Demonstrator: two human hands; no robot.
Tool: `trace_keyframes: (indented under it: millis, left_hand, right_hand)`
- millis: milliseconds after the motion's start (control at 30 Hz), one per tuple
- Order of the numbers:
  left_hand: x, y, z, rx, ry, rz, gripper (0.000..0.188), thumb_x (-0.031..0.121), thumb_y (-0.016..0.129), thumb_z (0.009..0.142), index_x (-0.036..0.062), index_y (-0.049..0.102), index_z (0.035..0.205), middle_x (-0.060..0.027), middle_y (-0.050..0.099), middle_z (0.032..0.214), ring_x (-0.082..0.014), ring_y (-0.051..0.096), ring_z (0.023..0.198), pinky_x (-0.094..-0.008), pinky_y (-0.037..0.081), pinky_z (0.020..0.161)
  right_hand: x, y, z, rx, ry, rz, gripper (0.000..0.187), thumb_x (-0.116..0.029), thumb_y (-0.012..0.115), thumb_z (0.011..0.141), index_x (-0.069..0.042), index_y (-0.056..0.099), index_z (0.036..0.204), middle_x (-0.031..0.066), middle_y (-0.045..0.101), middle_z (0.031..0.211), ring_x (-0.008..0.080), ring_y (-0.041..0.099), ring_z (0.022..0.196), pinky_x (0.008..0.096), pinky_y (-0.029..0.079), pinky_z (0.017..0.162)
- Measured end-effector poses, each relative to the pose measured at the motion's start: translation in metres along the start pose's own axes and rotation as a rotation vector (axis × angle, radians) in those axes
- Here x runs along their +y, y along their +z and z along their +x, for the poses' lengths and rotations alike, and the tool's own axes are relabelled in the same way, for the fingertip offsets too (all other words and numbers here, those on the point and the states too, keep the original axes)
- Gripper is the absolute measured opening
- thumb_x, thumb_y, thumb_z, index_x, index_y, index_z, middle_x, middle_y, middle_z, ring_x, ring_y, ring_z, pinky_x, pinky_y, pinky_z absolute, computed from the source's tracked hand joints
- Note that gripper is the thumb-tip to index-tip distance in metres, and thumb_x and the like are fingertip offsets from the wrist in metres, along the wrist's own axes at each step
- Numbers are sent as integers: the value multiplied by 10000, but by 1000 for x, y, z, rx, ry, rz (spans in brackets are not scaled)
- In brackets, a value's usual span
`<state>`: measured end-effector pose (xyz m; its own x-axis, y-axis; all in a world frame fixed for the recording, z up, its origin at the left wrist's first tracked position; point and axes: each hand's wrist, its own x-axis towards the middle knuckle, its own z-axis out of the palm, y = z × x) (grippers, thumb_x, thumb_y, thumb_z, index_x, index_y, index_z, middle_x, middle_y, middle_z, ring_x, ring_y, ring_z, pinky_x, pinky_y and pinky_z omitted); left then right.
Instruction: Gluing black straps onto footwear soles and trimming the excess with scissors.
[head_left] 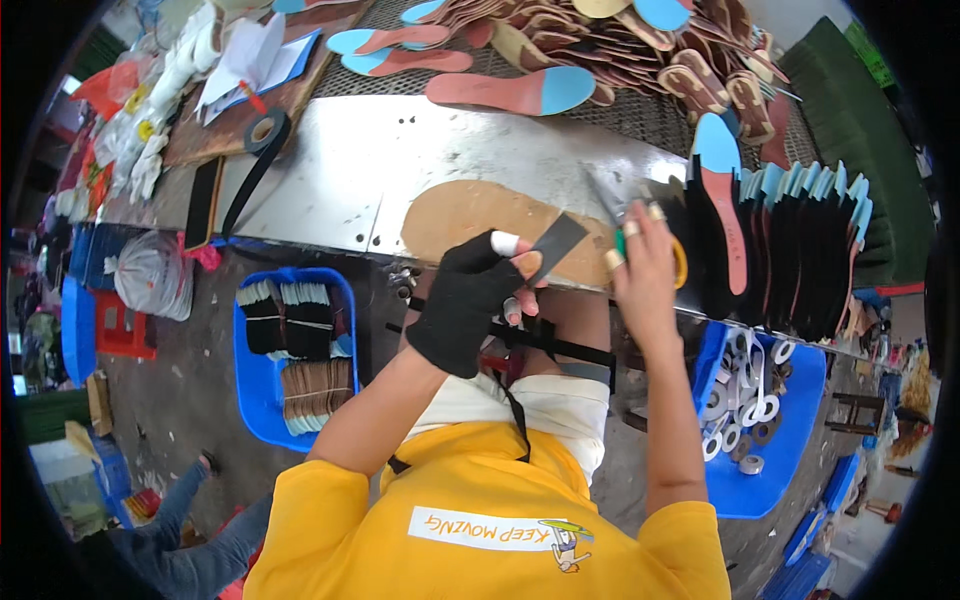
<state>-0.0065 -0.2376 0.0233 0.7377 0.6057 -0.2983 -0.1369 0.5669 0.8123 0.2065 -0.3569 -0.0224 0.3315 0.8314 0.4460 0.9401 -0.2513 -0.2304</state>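
Observation:
My left hand (465, 300), in a black glove with bare fingertips and white tape on one finger, pinches a short dark grey strip (560, 243). The strip slants up to the right over a brown sole-shaped board (450, 215) on the metal tabletop. To the right, my right hand (645, 260), bare with tape on several fingers, is closed round a pair of scissors with a yellow and green handle (681, 264). Their blades (600, 193) point away from me and look smeared by motion. A gap separates the blades from the strip.
Right of my hand stand a row of black insoles (790, 260) and one pink and blue insole (722, 200). More insoles (510, 92) lie at the back. A tape roll (265, 130) sits at left. Blue bins (240, 370) (785, 470) flank me below the table.

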Motion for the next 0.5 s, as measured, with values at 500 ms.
trace_keyframes:
  millis: [500]
  left_hand:
    - [-4,-2,5,-868,18,768,226,213,712,785,58,700,949,-17,686,776,-99,606,718,-274,483,681]
  right_hand:
    - [90,-220,103,379,-7,1082,343,-156,527,927,81,563,1173,225,599,1171,316,590,1074,449,477,972]
